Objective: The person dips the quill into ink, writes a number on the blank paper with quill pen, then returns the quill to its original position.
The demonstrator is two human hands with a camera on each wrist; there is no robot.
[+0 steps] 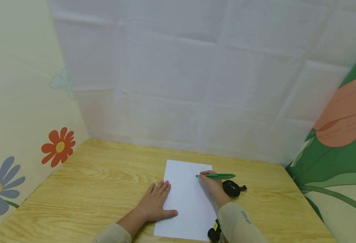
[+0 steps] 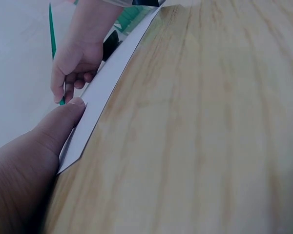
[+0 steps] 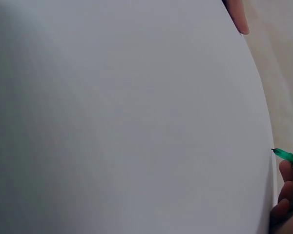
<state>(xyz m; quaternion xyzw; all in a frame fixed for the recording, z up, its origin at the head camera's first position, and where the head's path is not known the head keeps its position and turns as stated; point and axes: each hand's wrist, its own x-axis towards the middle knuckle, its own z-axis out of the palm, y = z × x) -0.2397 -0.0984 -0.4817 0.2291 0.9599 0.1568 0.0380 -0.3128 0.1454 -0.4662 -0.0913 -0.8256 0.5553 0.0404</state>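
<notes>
A blank white sheet of paper (image 1: 187, 199) lies on the wooden table (image 1: 105, 175). My left hand (image 1: 156, 202) lies flat with straight fingers on the sheet's left edge, thumb (image 2: 63, 122) on the paper (image 2: 112, 78). My right hand (image 1: 211, 185) grips a green pen (image 1: 217, 176) with its tip at the sheet's upper right part. In the right wrist view the pen tip (image 3: 283, 155) meets the paper (image 3: 127, 122) near its edge, and my fingers (image 3: 285, 190) curl below it. The left wrist view shows the right hand (image 2: 75, 61) holding the pen (image 2: 52, 39).
A black object with a strap (image 1: 232, 188) sits on the table just right of my right hand. Flower-patterned walls (image 1: 20, 135) close in the left and right sides, and a white cloth backdrop (image 1: 196, 84) stands behind. Bare wood stretches left of the sheet.
</notes>
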